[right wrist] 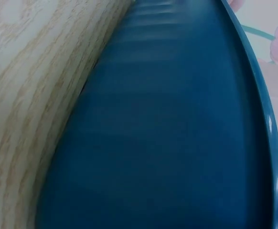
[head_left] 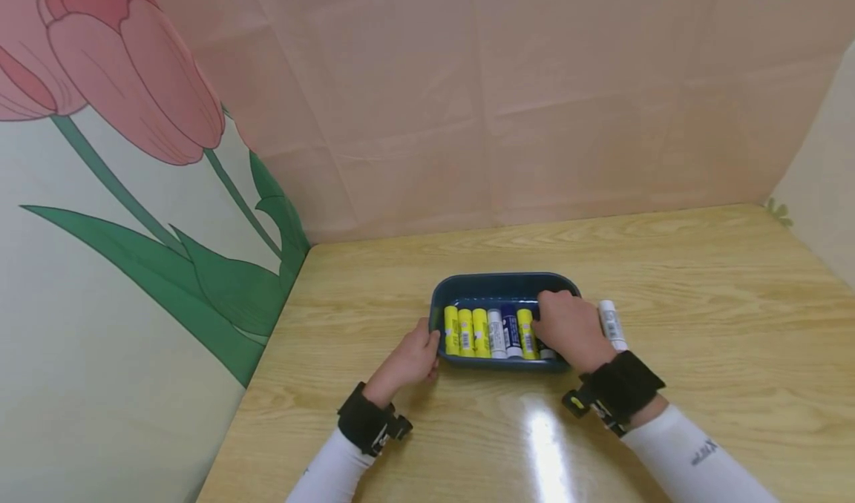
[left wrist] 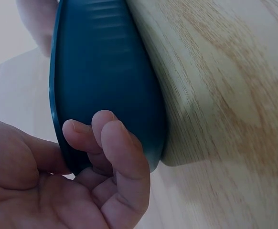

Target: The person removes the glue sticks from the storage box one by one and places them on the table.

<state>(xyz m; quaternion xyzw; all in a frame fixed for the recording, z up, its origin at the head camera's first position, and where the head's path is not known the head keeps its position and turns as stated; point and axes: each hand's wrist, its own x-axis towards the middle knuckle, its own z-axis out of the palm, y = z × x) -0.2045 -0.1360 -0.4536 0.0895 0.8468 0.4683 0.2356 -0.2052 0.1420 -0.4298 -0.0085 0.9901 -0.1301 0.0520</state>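
A dark blue oblong tray [head_left: 494, 366] holds a row of glue sticks standing side by side. Several are yellow, such as the leftmost glue stick [head_left: 451, 331]; among them are a white-and-grey glue stick [head_left: 496, 334] and a navy glue stick [head_left: 511, 332]. My left hand [head_left: 413, 353] grips the tray's left end, thumb at the rim and fingers curled against the outer wall [left wrist: 110, 86]. Over the tray's right end, my right hand [head_left: 573, 329] curls its fingers down on a mostly covered, dark-and-grey glue stick [head_left: 546, 352]; the fingertips are hidden.
A white glue stick [head_left: 611, 323] lies on the wooden table [head_left: 701, 325] just right of the tray, beside the right hand. Behind the table hangs a pink cloth [head_left: 568, 102]. A tulip-painted wall [head_left: 133, 265] borders the left side. In the right wrist view the tray wall [right wrist: 153, 133] fills most of the frame.
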